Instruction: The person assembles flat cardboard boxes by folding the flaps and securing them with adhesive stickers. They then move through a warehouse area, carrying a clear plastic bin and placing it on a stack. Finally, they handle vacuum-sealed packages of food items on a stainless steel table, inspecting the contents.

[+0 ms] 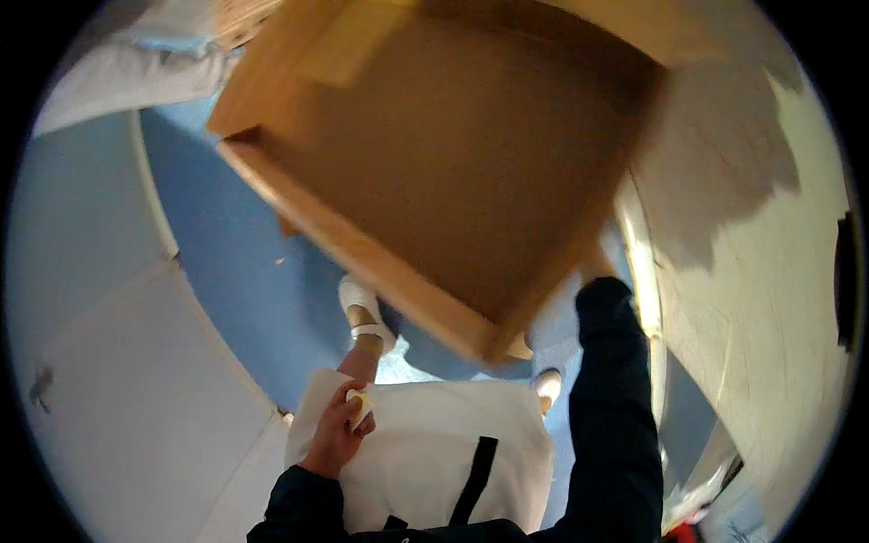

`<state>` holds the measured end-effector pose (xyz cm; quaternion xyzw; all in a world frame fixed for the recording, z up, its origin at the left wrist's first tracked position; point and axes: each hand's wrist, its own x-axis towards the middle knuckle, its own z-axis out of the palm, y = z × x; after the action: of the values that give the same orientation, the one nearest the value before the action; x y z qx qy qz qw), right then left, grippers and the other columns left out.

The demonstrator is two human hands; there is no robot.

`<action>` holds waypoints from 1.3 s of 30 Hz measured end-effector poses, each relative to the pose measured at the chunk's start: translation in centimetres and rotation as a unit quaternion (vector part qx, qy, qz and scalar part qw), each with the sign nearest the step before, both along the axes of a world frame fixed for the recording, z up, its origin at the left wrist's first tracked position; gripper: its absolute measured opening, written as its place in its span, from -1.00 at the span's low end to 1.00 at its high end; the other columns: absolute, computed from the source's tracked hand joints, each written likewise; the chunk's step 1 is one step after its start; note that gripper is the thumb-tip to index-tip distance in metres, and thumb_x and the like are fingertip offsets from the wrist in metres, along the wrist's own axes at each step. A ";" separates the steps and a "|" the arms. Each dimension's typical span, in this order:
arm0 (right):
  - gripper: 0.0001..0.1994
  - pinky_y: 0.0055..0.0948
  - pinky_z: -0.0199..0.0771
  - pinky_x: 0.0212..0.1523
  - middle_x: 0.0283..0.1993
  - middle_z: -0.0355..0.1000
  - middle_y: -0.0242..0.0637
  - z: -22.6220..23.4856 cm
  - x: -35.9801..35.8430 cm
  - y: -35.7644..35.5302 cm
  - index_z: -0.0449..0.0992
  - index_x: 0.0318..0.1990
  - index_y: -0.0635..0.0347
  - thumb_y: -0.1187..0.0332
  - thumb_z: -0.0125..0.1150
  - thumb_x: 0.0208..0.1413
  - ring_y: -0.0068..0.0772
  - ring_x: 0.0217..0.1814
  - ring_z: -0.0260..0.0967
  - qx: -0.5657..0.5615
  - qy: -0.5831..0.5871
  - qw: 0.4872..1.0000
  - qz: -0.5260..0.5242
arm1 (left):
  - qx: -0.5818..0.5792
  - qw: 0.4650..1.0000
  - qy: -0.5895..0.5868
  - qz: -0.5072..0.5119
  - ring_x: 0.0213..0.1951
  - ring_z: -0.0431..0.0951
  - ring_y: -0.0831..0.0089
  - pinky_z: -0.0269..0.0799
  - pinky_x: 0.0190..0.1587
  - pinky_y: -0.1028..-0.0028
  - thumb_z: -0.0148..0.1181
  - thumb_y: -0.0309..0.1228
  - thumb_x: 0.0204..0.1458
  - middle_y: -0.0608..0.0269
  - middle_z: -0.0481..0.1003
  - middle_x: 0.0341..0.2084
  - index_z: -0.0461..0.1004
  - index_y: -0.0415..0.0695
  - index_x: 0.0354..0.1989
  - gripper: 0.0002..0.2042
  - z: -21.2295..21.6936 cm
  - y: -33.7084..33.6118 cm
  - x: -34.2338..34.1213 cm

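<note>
A large open cardboard box is tilted in front of me, above the blue floor, with its brown inside facing up. My right arm stretches up to the box's right side. There my right hand grips it, blurred and mostly hidden behind the cardboard, so the fingers do not show. My left hand is low over my white apron, closed around a small white and yellow object. What kind of object that is, I cannot make out.
On the right runs a pale wooden surface with the box's shadow on it. Light grey panels lie along the left. At the upper left are a pale cloth-like thing and a woven basket-like thing. My white shoes stand on the blue floor.
</note>
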<state>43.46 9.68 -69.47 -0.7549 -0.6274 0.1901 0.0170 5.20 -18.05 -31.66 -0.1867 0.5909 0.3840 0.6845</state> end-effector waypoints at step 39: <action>-0.47 -0.38 0.11 0.09 0.10 0.11 -0.15 0.4 -56.3 22.4 0.05 0.15 0.03 0.31 -0.01 -0.01 -0.21 0.13 0.09 -0.036 0.245 0.962 0.114 | -0.096 0.982 -0.121 0.112 -0.39 0.30 0.56 0.21 -0.39 0.55 -0.04 -0.44 0.01 0.36 0.31 -0.40 0.23 -0.02 -0.15 -0.78 3.9 4.8 -19.4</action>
<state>-12.87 32.07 -69.11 -0.6089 -0.6786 0.3922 0.1217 -14.24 -13.27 -27.73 -0.3617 0.5135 0.3742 0.6823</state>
